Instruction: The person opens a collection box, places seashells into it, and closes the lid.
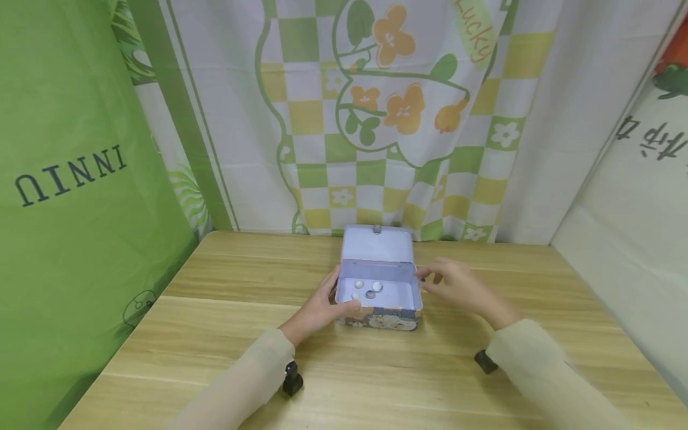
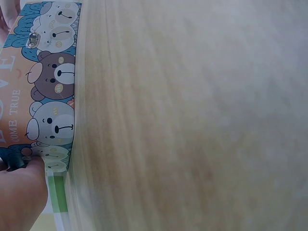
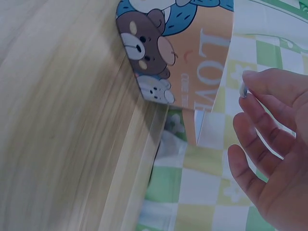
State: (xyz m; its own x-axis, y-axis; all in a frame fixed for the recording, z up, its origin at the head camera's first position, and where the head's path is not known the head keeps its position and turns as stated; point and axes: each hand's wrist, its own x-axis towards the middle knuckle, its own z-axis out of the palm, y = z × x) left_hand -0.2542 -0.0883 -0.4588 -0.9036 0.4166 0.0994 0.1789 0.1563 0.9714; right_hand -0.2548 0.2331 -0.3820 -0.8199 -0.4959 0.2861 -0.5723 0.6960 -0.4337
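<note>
A small hinged tin box (image 1: 395, 321) with cartoon bears on its outside stands on the table, its lid (image 1: 376, 246) tipped back. Inside lie several small round whitish pieces (image 1: 359, 285), too small to identify. My left hand (image 1: 321, 307) grips the box at its left side, thumb over the front rim. Just beyond the right wall, my right hand (image 1: 457, 288) pinches a small, thin, greyish-white round piece (image 3: 243, 89) between thumb and index finger. The other fingers of that hand are spread and bent. In the left wrist view, the left thumb (image 2: 30, 185) presses the box's printed face.
The box stands on a wooden table (image 1: 258, 358), near its back edge. Behind it hangs a checkered curtain (image 1: 333, 173) with flowers. A green cloth (image 1: 80, 239) hangs at the left and a white cloth (image 1: 629, 239) at the right.
</note>
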